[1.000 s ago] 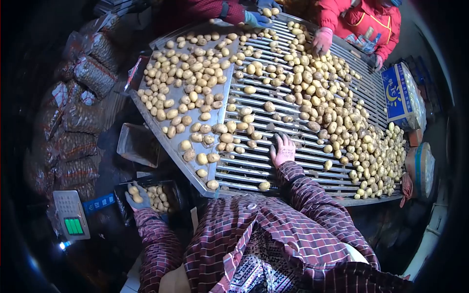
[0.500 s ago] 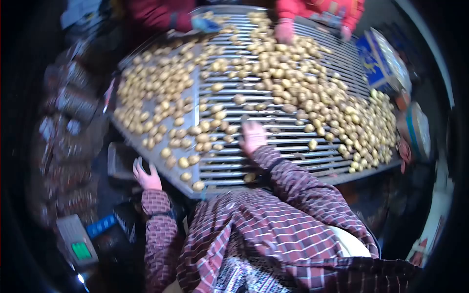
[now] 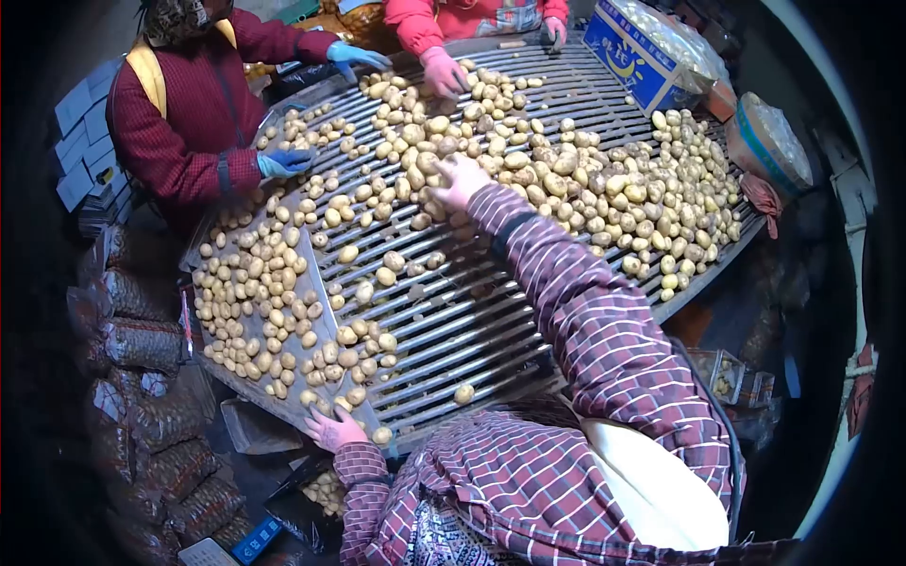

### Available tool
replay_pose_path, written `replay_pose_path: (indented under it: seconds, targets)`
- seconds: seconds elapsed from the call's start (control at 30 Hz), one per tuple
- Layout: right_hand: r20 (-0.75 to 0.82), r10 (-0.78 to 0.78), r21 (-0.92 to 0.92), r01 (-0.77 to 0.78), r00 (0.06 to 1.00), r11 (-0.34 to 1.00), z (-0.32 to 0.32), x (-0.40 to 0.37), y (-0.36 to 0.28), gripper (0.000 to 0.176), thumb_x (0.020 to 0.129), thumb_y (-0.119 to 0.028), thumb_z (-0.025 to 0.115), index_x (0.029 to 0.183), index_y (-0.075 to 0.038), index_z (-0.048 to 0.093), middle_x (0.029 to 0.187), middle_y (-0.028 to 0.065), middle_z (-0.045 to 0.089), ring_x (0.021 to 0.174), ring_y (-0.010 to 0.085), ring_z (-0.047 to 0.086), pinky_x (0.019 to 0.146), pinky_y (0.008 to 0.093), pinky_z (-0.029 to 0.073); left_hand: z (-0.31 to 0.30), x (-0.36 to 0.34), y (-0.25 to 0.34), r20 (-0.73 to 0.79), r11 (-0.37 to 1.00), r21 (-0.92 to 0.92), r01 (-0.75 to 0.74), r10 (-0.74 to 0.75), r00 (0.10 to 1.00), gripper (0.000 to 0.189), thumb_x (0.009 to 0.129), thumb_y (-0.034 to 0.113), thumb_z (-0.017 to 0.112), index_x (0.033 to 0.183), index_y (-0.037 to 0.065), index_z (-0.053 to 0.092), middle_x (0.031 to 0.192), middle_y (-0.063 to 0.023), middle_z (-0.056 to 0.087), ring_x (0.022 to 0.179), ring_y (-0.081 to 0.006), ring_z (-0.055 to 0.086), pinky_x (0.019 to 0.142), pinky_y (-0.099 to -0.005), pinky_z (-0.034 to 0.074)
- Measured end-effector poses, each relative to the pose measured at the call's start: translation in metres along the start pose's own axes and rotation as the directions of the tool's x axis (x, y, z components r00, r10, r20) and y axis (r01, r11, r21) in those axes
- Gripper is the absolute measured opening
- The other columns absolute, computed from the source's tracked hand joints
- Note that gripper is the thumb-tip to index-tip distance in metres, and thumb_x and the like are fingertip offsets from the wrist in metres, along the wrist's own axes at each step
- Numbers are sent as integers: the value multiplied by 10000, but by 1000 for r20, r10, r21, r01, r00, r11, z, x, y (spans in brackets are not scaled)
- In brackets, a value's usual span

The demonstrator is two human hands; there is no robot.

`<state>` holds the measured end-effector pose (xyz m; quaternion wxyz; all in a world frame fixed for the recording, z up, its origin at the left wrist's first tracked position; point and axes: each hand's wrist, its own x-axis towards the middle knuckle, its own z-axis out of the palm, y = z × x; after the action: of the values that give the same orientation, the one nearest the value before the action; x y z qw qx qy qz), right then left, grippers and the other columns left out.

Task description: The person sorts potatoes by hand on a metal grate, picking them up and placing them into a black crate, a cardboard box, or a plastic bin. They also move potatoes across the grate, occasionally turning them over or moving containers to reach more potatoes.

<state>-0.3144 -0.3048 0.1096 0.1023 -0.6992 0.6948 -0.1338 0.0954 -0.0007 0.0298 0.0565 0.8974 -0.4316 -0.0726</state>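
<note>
Slatted sorting tabletop (image 3: 472,325) strewn with potatoes (image 3: 604,193). At the near edge, the left hand (image 3: 335,429), grip wide, fingers spread beside small potatoes. Farther, the right hand (image 3: 460,179) curls over the heap; whether its grip holds a potato cannot be told. Beyond, a co-worker's pink glove (image 3: 442,74).

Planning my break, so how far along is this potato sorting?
Done: small potatoes cover the flat tray, and filled sacks sit beside it. In hand: right hand reaches into the big pile; left hand rests at the near edge. Left: most of that pile.
</note>
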Motion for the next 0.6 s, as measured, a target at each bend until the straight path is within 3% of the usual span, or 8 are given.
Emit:
replay_pose_path:
  seconds: [0.07, 0.13, 0.27, 0.33, 0.4, 0.5, 0.53, 0.6]
  targets:
    - [38, 56, -43, -55, 998, 998, -4, 40, 24, 648, 779, -547, 599, 1327, -210, 519, 1400, 197, 409, 1256, 366, 444, 1048, 450, 372, 0, 0, 3, -81, 997, 60, -38, 43, 996, 624, 830, 358, 642, 1319, 13, 463, 1302, -220, 461, 1233, -395, 411, 980, -505, 392]
    - [148, 125, -75, -114, 981, 991, -20, 67, 11, 739, 764, -652, 557, 1368, -233, 488, 1440, 182, 370, 1306, 378, 388, 1083, 472, 325, -3, 1, 7, -56, 998, 59, -20, 23, 998, 597, 842, 343, 628, 1307, 3, 472, 1311, -216, 458, 1253, -393, 397, 1005, -499, 374]
    - [305, 108, -208, -44, 946, 977, -4, 124, -3, 754, 799, -690, 499, 1394, -228, 466, 1462, 151, 378, 1364, 337, 328, 1114, 482, 274, 5, 5, 2, -50, 999, 47, -7, 9, 999, 575, 850, 315, 615, 1311, 5, 469, 1322, -228, 453, 1268, -413, 381, 1034, -502, 347]
    - [357, 172, -284, -69, 918, 956, 9, 143, -6, 741, 816, -670, 485, 1401, -216, 458, 1480, 138, 364, 1382, 315, 306, 1123, 472, 267, 15, 9, -7, -58, 999, 42, -35, 37, 998, 582, 852, 320, 608, 1328, 21, 458, 1335, -231, 450, 1260, -426, 386, 1024, -519, 344]
    - [354, 220, -342, -93, 909, 935, 18, 140, -6, 692, 833, -605, 482, 1391, -198, 463, 1467, 147, 379, 1342, 330, 372, 1110, 448, 299, 22, 9, -11, -95, 998, 50, -45, 49, 994, 554, 851, 290, 604, 1302, -5, 478, 1332, -246, 454, 1254, -429, 395, 1039, -506, 341]
    - [450, 171, -387, 19, 876, 922, -2, 128, -6, 631, 827, -560, 493, 1365, -230, 493, 1442, 121, 411, 1317, 321, 398, 1096, 454, 314, 16, 6, -7, -58, 997, 73, -5, 9, 998, 542, 854, 269, 597, 1294, -24, 478, 1332, -249, 456, 1253, -430, 397, 1044, -501, 342]
    - [433, 79, -360, 92, 898, 928, 6, 125, 9, 618, 810, -546, 513, 1354, -255, 503, 1409, 127, 450, 1298, 333, 419, 1064, 464, 361, 16, 6, -7, -55, 998, 61, 2, 1, 998, 541, 855, 265, 595, 1294, -28, 476, 1331, -249, 457, 1253, -429, 397, 1045, -501, 343]
    - [517, 112, -315, 67, 849, 947, -13, 101, 19, 624, 784, -519, 556, 1350, -262, 506, 1357, 141, 501, 1231, 337, 488, 1013, 459, 422, 16, 9, -5, -53, 999, 44, 0, 3, 999, 537, 857, 258, 592, 1293, -32, 475, 1330, -250, 458, 1253, -428, 397, 1044, -500, 343]
